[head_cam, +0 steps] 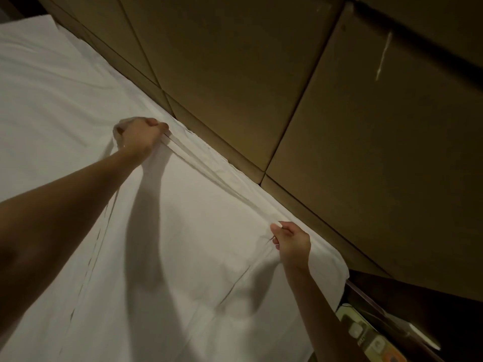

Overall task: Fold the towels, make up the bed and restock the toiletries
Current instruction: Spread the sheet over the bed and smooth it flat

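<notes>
Padded headboard panels [261,74] back the bed where the white sheet [183,257] lies spread; my left hand [139,138] and right hand [291,242] each pinch its top edge, bed-making underway, next pulling it taut toward the headboard

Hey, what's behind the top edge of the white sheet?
A brown padded headboard stands right behind the white sheet. Whatever lies under the sheet is covered.

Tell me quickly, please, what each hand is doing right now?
Left hand: closed, gripping a bunched fold of the white sheet.
Right hand: closed, pinching the sheet near the headboard.
</notes>
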`<state>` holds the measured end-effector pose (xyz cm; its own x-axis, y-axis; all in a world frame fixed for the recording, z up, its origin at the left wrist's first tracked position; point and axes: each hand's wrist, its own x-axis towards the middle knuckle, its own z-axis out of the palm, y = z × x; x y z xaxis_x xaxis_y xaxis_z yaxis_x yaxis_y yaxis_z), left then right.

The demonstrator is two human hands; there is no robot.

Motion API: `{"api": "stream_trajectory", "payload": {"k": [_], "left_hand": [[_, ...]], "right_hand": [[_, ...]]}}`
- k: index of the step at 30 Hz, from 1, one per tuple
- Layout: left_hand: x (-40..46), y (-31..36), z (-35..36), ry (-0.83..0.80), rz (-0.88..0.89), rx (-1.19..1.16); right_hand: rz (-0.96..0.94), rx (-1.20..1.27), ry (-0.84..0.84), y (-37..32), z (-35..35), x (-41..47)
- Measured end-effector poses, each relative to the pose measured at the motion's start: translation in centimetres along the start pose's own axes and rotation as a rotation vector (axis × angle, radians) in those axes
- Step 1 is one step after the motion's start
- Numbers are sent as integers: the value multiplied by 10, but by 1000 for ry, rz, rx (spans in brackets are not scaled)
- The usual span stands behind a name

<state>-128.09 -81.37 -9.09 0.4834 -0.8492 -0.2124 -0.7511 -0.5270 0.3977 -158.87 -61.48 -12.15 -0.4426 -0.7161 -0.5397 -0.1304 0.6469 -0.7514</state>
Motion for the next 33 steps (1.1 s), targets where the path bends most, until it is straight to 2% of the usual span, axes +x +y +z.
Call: {"api": "stream_trajectory", "payload": {"k": [7, 10, 14, 19, 23, 24, 26, 27, 28, 30, 31, 33], "left_hand": [[1, 10, 15, 8, 29, 94], [3, 16, 24, -87, 79, -12], [1, 9, 42, -118, 165, 12], [-5, 7, 39, -116, 301, 2], [-23, 11, 36, -82, 337, 31], [-33, 10, 37, -152, 369, -40], [-59, 6, 44, -542, 432, -481], [-68, -2, 52, -608, 489, -549], [-77, -5, 60, -517, 512, -442], [-91, -9, 72, -159, 476, -51], [-98, -13, 75, -94, 492, 74], [-107, -24, 81, -95, 542, 241]], "right_hand": [[-48, -89, 87, -1, 3, 3], [-38, -179, 121, 3, -2, 6], [-26, -240, 124, 8, -3, 12], [-84, -249, 166, 12, 0, 8], [-233, -312, 178, 17, 4, -1], [-280, -359, 182, 16, 6, -3], [-425, -408, 177, 15, 13, -9], [-519, -417, 146, 15, 19, -11], [-608, -436, 97, 17, 25, -12], [-731, -560, -2, 26, 36, -12], [-777, -649, -33, 31, 39, -10], [-844, -812, -64, 40, 40, -7]]}}
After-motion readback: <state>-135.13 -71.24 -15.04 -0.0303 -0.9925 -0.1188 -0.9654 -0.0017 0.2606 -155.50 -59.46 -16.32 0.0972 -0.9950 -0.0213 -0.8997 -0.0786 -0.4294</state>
